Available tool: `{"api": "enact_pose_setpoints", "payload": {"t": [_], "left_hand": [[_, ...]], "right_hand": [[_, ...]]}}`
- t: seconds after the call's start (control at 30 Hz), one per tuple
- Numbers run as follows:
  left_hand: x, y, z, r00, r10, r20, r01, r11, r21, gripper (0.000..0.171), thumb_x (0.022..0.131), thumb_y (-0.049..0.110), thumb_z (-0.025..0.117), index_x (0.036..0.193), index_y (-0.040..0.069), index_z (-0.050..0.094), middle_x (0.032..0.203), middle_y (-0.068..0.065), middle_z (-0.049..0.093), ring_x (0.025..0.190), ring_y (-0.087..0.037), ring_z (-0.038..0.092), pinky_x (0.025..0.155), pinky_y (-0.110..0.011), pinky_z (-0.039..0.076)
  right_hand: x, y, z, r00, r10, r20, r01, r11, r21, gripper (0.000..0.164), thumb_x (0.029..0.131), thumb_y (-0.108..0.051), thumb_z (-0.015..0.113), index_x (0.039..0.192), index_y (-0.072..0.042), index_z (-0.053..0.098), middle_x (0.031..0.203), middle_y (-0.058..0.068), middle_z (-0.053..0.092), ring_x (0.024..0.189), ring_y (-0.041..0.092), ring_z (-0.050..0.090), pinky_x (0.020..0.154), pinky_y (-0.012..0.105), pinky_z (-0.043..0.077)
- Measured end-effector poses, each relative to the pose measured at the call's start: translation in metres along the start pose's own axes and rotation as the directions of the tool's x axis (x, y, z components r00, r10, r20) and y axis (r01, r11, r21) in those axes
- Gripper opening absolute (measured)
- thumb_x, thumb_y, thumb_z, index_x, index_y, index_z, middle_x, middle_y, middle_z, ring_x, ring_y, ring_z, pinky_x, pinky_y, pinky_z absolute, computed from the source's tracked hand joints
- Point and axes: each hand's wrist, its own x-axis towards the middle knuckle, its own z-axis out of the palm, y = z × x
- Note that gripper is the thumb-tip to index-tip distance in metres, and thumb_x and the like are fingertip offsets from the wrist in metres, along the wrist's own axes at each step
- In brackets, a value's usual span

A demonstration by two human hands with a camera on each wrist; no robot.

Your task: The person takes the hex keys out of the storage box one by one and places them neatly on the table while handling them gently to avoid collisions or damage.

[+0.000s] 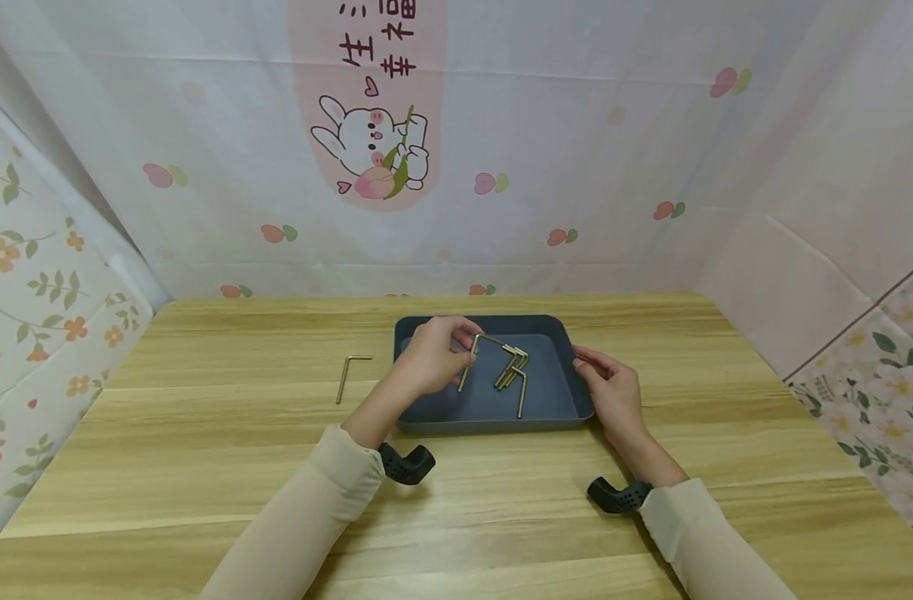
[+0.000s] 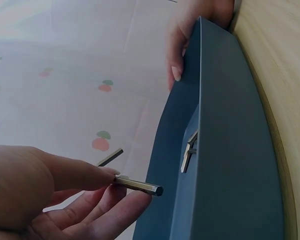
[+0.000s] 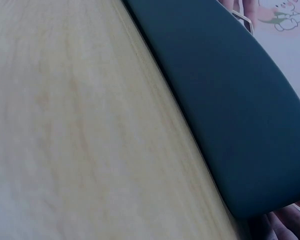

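My left hand [image 1: 431, 357] is over the left half of a dark blue-grey tray [image 1: 494, 427], pinching a brass-coloured hex key [image 1: 467, 365] between thumb and fingers. In the left wrist view, the hexagonal end of that hex key [image 2: 140, 185] sticks out past the fingertips. Several similar hex keys [image 1: 521, 396] lie in a loose cluster on the tray floor, right of the held one. At the tray's right side my right hand [image 1: 616, 396] grips the rim. The right wrist view shows mostly the tray's outer wall [image 3: 215, 100], with fingers at its lower corner.
One more hex key [image 1: 342, 382] lies on the wooden table [image 1: 202, 467], left of the tray. A patterned white cloth [image 1: 576, 167] hangs behind the table's back edge, and flowered cloths hang at both sides. Each wrist wears a black camera mount [image 1: 407, 464].
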Motion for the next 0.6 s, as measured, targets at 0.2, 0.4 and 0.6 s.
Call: {"api": "enact_pose_setpoints", "payload": {"t": [0.2, 0.4, 0.6], "left_hand": [[-0.003, -0.006, -0.004, 1.000, 0.002, -0.011, -0.002, 1.000, -0.015, 0.034, 0.096, 0.003, 0.066, 0.129, 0.007, 0.065, 0.104, -0.010, 0.063, 0.085, -0.019, 0.067, 0.065, -0.037, 0.062], [-0.006, -0.011, -0.009, 1.000, 0.014, -0.027, -0.015, 0.999, -0.043, 0.034, 0.095, 0.003, 0.066, 0.129, 0.007, 0.065, 0.108, -0.011, 0.064, 0.088, -0.021, 0.068, 0.068, -0.042, 0.063], [-0.010, -0.013, -0.015, 0.999, 0.006, -0.039, -0.009, 0.997, -0.078, 0.035, 0.096, 0.002, 0.064, 0.130, 0.008, 0.064, 0.116, -0.013, 0.061, 0.092, -0.024, 0.067, 0.070, -0.044, 0.064]], "right_hand": [[0.000, 0.000, 0.001, 1.000, -0.003, 0.001, 0.003, 1.000, 0.006, 0.036, 0.101, -0.021, 0.062, 0.134, -0.006, 0.066, 0.136, 0.020, 0.064, 0.093, -0.013, 0.061, 0.078, 0.007, 0.050], [0.001, 0.000, 0.000, 1.000, 0.000, 0.001, 0.000, 1.000, 0.003, 0.036, 0.101, -0.022, 0.063, 0.134, -0.007, 0.066, 0.136, 0.016, 0.066, 0.094, -0.013, 0.061, 0.080, 0.007, 0.049], [0.001, 0.001, 0.000, 1.000, 0.010, -0.003, -0.010, 1.000, 0.007, 0.036, 0.101, -0.022, 0.063, 0.134, -0.008, 0.066, 0.129, 0.006, 0.071, 0.094, -0.012, 0.061, 0.079, 0.008, 0.050]]}}
